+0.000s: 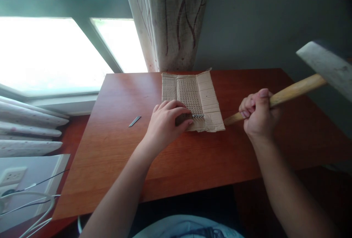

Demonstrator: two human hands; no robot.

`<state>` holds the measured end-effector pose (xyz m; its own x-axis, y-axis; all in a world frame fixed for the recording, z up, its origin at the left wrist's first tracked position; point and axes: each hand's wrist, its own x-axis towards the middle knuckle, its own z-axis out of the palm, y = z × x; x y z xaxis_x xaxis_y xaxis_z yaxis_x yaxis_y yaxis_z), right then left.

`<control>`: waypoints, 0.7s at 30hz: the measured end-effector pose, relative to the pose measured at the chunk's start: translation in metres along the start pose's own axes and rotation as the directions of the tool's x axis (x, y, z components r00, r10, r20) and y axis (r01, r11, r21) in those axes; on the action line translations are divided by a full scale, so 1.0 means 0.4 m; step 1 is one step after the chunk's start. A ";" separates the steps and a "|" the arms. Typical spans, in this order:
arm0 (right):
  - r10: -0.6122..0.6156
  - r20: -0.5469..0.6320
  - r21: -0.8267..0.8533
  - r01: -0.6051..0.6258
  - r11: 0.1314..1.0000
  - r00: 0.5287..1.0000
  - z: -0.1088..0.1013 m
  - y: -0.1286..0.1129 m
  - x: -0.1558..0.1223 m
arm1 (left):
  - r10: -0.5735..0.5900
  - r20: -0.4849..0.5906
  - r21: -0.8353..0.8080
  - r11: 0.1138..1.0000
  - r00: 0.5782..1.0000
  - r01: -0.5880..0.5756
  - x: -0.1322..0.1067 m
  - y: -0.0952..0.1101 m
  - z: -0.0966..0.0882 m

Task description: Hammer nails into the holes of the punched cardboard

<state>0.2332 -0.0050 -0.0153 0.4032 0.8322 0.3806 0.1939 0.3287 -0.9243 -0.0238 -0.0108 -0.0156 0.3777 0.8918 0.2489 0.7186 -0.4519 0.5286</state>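
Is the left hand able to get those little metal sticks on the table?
Probably yes: the metal sticks lie on the table just left of the left hand, and nothing shows between them. It would likely have to leave the cardboard first.

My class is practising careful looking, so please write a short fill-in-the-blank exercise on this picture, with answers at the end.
1. The right hand grips a ____ by its handle.
2. The loose nails lie to the ____ of the cardboard.
3. The cardboard rests on the brown ____.

Missing words: hammer; left; table.
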 end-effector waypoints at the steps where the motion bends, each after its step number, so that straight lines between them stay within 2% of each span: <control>1: -0.004 -0.005 -0.011 0.004 1.000 1.000 0.001 0.001 0.000 | 0.000 0.000 -0.004 1.000 1.000 0.000 0.000 0.001 0.000; 9: -0.021 0.046 -0.040 0.023 0.999 0.999 -0.007 0.010 0.002 | 0.001 -0.005 -0.027 1.000 1.000 -0.001 0.000 0.002 -0.003; 12: -0.076 0.061 0.009 0.075 0.997 0.995 -0.010 0.014 0.007 | -0.005 -0.035 -0.189 0.982 0.999 -0.002 -0.001 0.000 -0.010; 15: -0.029 0.131 0.117 0.014 0.993 0.991 -0.011 0.011 0.005 | -0.116 -0.157 -0.445 0.895 0.981 0.034 0.000 -0.010 -0.032; 17: 0.026 0.181 0.180 -0.059 0.982 0.983 -0.010 0.008 0.001 | -0.226 -0.247 -0.555 0.830 0.942 0.053 -0.001 -0.027 -0.055; 19: 0.048 0.184 0.197 -0.085 0.977 0.982 -0.007 0.007 -0.001 | -0.304 -0.293 -0.580 0.810 0.906 0.084 -0.006 -0.057 -0.081; 21: 0.057 0.159 0.198 -0.089 0.976 0.986 0.000 0.010 0.000 | -0.341 -0.288 -0.501 0.850 0.895 0.162 -0.022 -0.100 -0.104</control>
<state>0.2342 -0.0039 -0.0192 0.2659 0.9102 0.3177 -0.0238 0.3356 -0.9417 -0.0800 0.0004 -0.0050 -0.0748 0.9581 0.2764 0.3794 -0.2290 0.8964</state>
